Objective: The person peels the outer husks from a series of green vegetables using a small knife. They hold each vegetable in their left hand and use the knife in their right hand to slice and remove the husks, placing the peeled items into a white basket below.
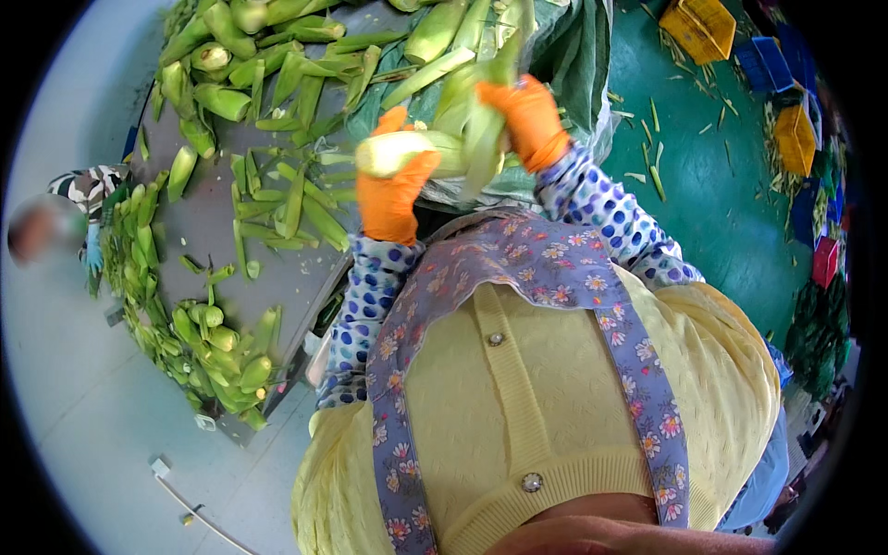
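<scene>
One ear (393,153) of corn, two hands on it, up over the table's near edge. My left hand (388,202) has its fingers curled round the pale, bare end, thumb on the near side, and that looks like the steadying grip. Over to the right hand (529,120): fingers narrowed, seemingly closed on the loose green husk (484,153), though blur hides the tips. I'd say the hands sit apart so one can anchor while the other pulls.

Just beyond, a green bag (583,65) spreads beside the corn pile (227,51), probably kept near for an easy reach. Loose leaves (294,203) lie on the table (190,250) to the left, seemingly let fall close to hand. Farther left, a co-worker's blue glove (93,248) shows at the table's edge, next to another heap (217,356). Out right, yellow crates (700,30) and a blue crate (768,65) line the green floor (703,176), perhaps set aside to leave standing room.

Labels, brands? I can make out none; any writing on bag or crates is beyond me at this size.
</scene>
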